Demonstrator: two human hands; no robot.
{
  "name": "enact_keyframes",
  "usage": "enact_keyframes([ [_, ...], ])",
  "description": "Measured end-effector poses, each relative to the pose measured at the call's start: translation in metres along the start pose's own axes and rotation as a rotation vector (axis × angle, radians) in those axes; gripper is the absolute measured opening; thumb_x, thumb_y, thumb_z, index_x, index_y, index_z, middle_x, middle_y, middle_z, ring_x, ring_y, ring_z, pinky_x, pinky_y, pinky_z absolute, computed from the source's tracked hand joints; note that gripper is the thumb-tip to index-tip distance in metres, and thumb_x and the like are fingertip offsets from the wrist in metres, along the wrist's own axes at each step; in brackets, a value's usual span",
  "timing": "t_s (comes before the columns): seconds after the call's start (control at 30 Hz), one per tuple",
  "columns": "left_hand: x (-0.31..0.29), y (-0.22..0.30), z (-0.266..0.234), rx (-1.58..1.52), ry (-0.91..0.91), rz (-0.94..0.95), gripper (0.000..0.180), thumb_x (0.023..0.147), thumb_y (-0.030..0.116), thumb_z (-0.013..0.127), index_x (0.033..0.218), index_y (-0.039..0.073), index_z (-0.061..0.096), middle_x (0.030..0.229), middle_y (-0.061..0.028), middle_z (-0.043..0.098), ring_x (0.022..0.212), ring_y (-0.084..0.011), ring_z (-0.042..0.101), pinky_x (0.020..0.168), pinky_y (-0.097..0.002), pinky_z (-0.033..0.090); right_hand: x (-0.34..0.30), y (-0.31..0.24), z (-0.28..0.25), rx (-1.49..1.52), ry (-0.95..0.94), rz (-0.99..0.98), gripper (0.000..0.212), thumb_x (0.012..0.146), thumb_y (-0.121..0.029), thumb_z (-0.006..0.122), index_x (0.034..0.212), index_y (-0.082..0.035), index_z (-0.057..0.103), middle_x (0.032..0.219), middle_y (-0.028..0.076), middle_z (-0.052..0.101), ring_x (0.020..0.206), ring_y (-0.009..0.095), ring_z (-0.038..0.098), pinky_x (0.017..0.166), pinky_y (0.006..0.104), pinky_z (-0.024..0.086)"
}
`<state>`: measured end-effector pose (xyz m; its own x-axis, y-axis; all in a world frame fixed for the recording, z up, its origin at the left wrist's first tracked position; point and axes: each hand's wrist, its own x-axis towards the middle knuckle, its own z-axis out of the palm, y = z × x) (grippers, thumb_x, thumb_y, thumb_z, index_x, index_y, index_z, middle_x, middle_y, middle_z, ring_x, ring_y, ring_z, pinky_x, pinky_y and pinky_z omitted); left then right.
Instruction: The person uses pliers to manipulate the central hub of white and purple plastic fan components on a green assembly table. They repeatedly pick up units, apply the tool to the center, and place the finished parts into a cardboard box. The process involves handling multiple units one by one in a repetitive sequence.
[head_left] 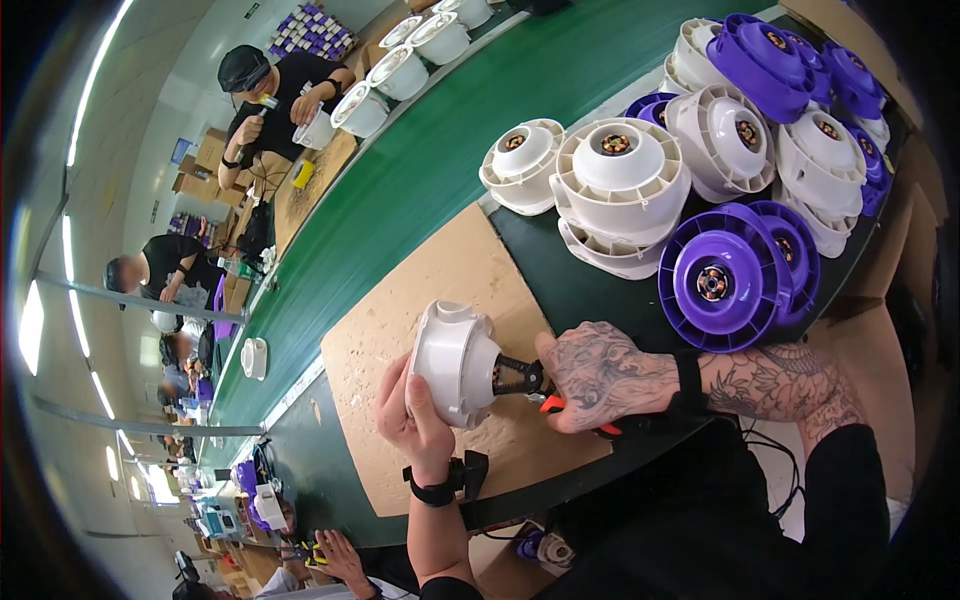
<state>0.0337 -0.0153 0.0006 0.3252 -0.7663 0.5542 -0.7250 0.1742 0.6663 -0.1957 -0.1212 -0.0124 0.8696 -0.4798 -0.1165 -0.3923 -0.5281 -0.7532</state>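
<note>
My left hand (420, 420) grips a white plastic fan housing (450, 362) by its rim, tilted on its side above a sheet of cardboard (370, 345). In my right hand (605, 375) is a pair of pliers (547, 392) with red and black handles, the fingers closed round them. The dark jaws of the pliers reach the coil part at the centre of the housing. Whether the jaws pinch anything there is hidden.
White housings (622, 185) with copper coils stand stacked at the right, among purple ones (712, 275). A green conveyor belt (400, 200) runs along the far side, with one white housing (254, 358) on it. Co-workers (290, 110) sit across it; another person's hand (342, 558) shows at lower left.
</note>
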Motion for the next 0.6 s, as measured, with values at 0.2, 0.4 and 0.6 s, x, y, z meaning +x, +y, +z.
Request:
enact_keyframes([
  [0.2,-0.005,-0.004,0.003,0.048,0.040,0.052,0.043,0.106,0.025,0.051,0.103,-0.012,0.074,0.105,-0.0223,0.074,0.094,-0.0276,0.070,0.084,-0.0372,0.052,0.000,0.000,0.004,0.046,0.027,0.010,0.050,0.066,-0.034,0.071,0.093,0.005,0.059,0.079,0.024,0.068,0.082,0.043,0.070,0.075,0.0478,0.055],
  [0.4,-0.009,-0.012,-0.001,0.053,0.050,0.109,0.038,0.103,0.020,0.052,0.109,-0.012,0.073,0.100,-0.0245,0.074,0.089,-0.0307,0.071,0.081,-0.0374,0.054,0.008,0.004,0.009,0.011,-0.078,0.027,0.055,0.071,-0.038,0.073,0.104,0.004,0.060,0.079,0.023,0.071,0.080,0.041,0.073,0.074,0.0469,0.058],
  [0.6,-0.018,-0.024,-0.012,0.123,0.349,0.183,0.049,0.105,0.029,0.047,0.106,-0.013,0.072,0.096,-0.0237,0.074,0.093,-0.0332,0.071,0.084,-0.0410,0.054,0.012,-0.005,0.031,0.449,-0.177,-0.001,0.042,0.076,-0.032,0.072,0.097,0.004,0.064,0.079,0.020,0.068,0.072,0.030,0.071,0.067,0.0424,0.056],
])
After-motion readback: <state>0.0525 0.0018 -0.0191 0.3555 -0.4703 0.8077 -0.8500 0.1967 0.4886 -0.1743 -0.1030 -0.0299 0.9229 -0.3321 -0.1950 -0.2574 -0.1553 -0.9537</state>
